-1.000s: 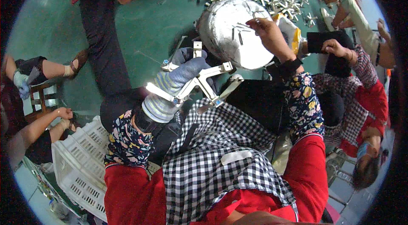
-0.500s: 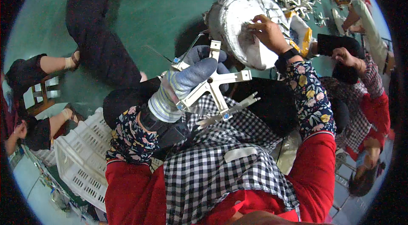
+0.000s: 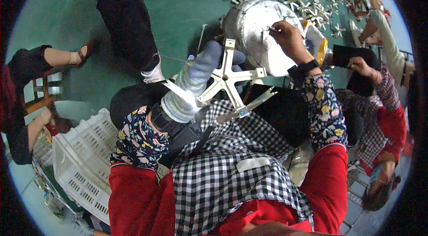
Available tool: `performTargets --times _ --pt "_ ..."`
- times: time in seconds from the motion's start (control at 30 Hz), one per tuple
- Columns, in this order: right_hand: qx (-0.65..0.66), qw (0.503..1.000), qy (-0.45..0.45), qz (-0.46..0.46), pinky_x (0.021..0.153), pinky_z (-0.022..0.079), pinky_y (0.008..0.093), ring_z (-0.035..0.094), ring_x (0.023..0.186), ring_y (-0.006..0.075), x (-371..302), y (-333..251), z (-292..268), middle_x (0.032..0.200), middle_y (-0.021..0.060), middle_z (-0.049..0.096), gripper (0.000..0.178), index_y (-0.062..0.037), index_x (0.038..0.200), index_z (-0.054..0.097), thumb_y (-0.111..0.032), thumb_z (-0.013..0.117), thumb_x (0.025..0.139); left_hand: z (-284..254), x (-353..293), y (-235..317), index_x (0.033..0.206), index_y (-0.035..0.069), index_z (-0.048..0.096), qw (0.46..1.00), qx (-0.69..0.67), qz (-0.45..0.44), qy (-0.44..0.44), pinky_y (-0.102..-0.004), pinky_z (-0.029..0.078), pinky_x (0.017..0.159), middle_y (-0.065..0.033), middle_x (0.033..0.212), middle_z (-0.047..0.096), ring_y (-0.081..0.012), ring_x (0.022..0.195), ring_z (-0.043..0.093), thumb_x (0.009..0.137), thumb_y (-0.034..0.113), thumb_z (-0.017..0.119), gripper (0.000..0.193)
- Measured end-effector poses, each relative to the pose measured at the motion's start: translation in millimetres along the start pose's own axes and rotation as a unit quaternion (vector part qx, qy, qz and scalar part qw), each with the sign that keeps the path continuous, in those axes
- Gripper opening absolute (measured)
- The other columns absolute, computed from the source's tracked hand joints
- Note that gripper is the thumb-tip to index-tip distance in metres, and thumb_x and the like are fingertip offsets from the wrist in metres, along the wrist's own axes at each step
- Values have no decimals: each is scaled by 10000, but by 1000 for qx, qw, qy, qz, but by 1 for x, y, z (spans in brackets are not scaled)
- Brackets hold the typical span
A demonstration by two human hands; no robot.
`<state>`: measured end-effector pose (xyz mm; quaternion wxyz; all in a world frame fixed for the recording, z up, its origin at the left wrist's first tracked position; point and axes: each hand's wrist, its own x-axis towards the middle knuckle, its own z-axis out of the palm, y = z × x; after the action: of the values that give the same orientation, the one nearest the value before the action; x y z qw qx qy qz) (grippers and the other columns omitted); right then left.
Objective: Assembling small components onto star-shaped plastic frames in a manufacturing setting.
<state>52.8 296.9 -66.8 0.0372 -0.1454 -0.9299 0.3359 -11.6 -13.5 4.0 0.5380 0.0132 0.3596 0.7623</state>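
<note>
While the gloved left hand (image 3: 200, 71) closes around the cross-shaped metal bracket (image 3: 227, 77), holding it up over the lap with its flat arms spread so the centre hub faces the person, the bare right hand (image 3: 287, 40) reaches into the round silver basin (image 3: 254, 35) on the green floor (image 3: 178, 13). Its fingers are pinched together on what looks like a small metal piece, too small to tell exactly. The basin sits just ahead of the knees, within easy reach of that arm. A checked apron (image 3: 232, 164) covers the lap, likely shielding clothes from the metal. More cross-shaped pieces (image 3: 307, 0) lie scattered on the floor beyond the basin. A white slatted crate (image 3: 80, 164) stands at the person's left side, and other people sit around.
</note>
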Motion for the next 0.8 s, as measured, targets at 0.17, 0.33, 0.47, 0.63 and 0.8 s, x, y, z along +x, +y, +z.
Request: performTargets --times 0.17,0.33,0.47,0.63,0.8 --pt "407 912 -44 23 586 473 234 575 655 106 -34 -112 -18 752 61 633 78 38 892 618 13 613 818 -4 3 -6 1228 -28 440 993 117 7 -8 -298 530 757 -100 915 626 -197 845 635 855 258 634 509" --pt "432 895 -113 -2 658 475 221 578 718 83 -58 -138 -6 796 29 653 112 8 876 649 -49 688 788 -5 3 -15 1144 28 545 989 122 62 -62 -269 461 831 -42 1063 595 -123 943 562 799 129 682 385" --pt "398 909 -121 -9 684 475 228 586 746 95 -61 -138 -7 826 31 657 114 0 865 659 -52 699 773 -3 0 -16 1141 22 534 975 203 57 -68 -284 469 844 -67 1033 605 -140 953 573 801 194 687 411" --pt "387 913 -116 -63 687 477 244 597 761 116 -63 -134 -4 836 54 653 121 0 858 660 -59 706 763 2 -4 -20 1206 9 488 973 219 43 -55 -315 487 870 -109 1100 596 -195 1022 588 854 220 641 438" --pt "298 942 -92 -128 682 478 252 603 752 132 -61 -135 -7 814 63 647 118 -3 844 657 -72 708 764 5 -4 -20 1107 22 573 975 197 89 -57 -250 468 777 -45 999 620 -98 918 574 852 138 623 285"
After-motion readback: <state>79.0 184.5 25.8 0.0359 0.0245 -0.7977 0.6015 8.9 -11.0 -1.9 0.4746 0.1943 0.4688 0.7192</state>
